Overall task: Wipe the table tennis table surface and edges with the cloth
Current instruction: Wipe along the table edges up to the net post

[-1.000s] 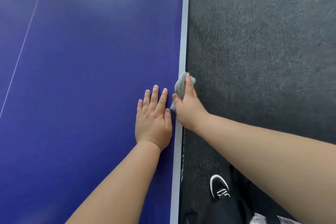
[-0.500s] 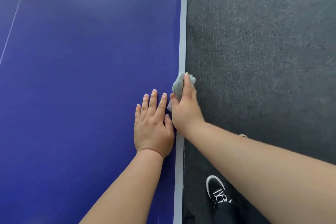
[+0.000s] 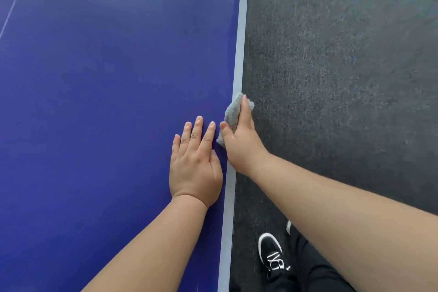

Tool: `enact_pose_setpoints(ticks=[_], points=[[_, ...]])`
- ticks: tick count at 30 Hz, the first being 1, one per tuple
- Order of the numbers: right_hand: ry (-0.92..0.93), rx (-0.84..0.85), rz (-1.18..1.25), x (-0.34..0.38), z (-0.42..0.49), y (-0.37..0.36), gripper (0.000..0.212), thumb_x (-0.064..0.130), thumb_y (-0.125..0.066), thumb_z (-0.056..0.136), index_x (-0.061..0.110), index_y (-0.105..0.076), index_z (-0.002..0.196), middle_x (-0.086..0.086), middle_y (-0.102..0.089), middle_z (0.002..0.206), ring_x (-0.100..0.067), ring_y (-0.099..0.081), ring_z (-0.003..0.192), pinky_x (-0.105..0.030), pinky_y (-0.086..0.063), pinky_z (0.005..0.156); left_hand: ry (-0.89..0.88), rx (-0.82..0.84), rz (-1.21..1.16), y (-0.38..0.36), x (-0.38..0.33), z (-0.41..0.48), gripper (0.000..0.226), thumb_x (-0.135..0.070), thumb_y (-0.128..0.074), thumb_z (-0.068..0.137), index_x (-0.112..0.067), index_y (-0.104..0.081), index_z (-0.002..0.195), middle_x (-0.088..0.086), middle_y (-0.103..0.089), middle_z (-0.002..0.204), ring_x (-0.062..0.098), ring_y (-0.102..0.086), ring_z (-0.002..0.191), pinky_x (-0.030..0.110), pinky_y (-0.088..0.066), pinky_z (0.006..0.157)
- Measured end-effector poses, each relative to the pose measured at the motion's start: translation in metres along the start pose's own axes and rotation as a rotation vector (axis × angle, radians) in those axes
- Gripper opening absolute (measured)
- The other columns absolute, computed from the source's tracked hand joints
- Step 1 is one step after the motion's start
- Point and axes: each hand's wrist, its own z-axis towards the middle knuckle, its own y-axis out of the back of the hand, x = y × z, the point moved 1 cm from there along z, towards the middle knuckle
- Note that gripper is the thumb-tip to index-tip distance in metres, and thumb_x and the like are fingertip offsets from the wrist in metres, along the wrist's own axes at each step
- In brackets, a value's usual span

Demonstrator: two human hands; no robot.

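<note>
Side edge of the blue worktop (image 3: 94, 102), mid-wipe: grey cloth (image 3: 233, 111) bunched over the pale border strip (image 3: 239, 50) and gripped there by the right hand (image 3: 240, 147), thumb spread toward the blue, index finger laid along the top of the fabric, the remaining fingers hidden past the rim. Just beside it, the left hand (image 3: 195, 163) — flat on the playing surface, fingers straight and close together, holding nothing, apparently bracing. Below and to the right, dark speckled carpet (image 3: 343, 78) and a black shoe (image 3: 272, 253).

For a clean pass, by judgement from this view:
- Keep the cloth wrapped over the corner, to take the top strip and the vertical face in one stroke.
- Press evenly and slide in a long straight line away from the body, not in short dabs.
- Keep skin on fabric rather than on bare paint, to avoid smearing.
- Bring the bracing palm forward in step or lift it clear — no sense leaving prints on wiped ground.
- Re-fold to a fresh face once soiled.

Plenty of border ahead, up to the top of the view.
</note>
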Motion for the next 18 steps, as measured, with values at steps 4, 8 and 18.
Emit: enact_pose_setpoints(ticks=[4,8,18], points=[[-0.016,0.074,-0.007,-0.024,-0.047,-0.007,0.084,0.031,-0.051,0.107,0.047,0.013,0.16,0.011,0.006,0.173,0.005,-0.003,0.149,-0.021,-0.009,0.118,0.008,0.007,-0.003,0.001,0.0,0.0,0.066,-0.032,-0.026,0.097,-0.028,-0.031,0.163,-0.004,-0.016,0.173,0.019,-0.008,0.161,0.04,-0.002,0.131],[-0.023,0.119,-0.055,-0.015,-0.022,0.004,0.085,0.037,-0.05,0.107,0.042,0.016,0.161,0.008,0.006,0.173,-0.009,-0.008,0.157,-0.025,-0.012,0.121,-0.006,0.01,0.002,0.001,0.001,-0.001,0.065,-0.03,-0.027,0.098,-0.027,-0.029,0.163,-0.004,-0.014,0.173,0.018,-0.007,0.161,0.04,-0.003,0.131],[-0.047,0.084,-0.042,-0.017,-0.033,-0.002,0.08,0.038,-0.047,0.109,0.038,0.012,0.163,0.003,-0.004,0.173,-0.018,-0.02,0.156,-0.021,-0.018,0.11,0.028,-0.025,-0.036,0.002,0.002,-0.006,0.059,-0.022,-0.036,0.103,-0.024,-0.033,0.162,-0.002,-0.021,0.172,0.021,-0.011,0.16,0.039,-0.006,0.13]])
